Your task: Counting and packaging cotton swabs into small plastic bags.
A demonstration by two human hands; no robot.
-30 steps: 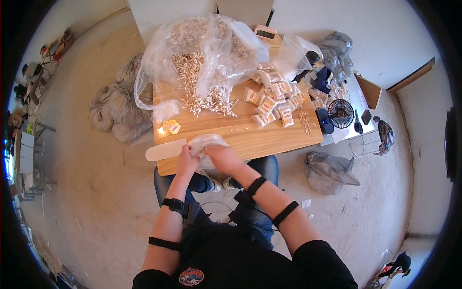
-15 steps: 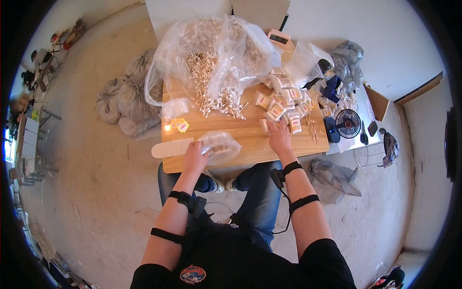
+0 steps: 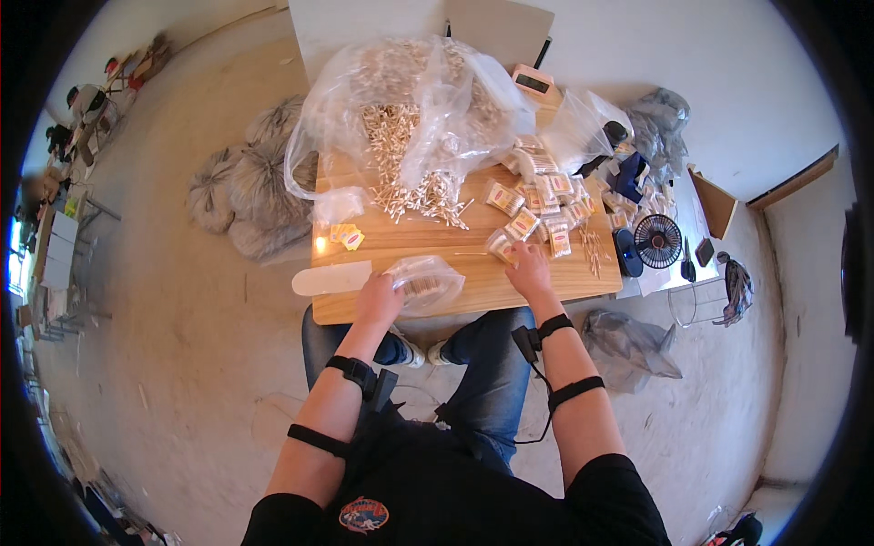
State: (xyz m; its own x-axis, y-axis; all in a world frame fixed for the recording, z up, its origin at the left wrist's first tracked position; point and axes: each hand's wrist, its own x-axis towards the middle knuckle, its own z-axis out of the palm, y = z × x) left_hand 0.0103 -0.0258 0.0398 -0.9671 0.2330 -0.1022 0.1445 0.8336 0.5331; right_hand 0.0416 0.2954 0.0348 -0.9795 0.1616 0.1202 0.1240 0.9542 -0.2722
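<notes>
Clear bag (image 3: 431, 278), mid-frame, is gripped by my left fingers (image 3: 387, 286); right fingers (image 3: 520, 257) touch a swab packet (image 3: 500, 244), grip unclear.

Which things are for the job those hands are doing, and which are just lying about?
Seem part of the job:
clear bag, in the left hand
packets, one at the right hand
loose swabs
yellow cards

Seem just lying about:
fan
clock

The left hand (image 3: 381, 297) partly hides the small clear bag (image 3: 431, 281).
</notes>
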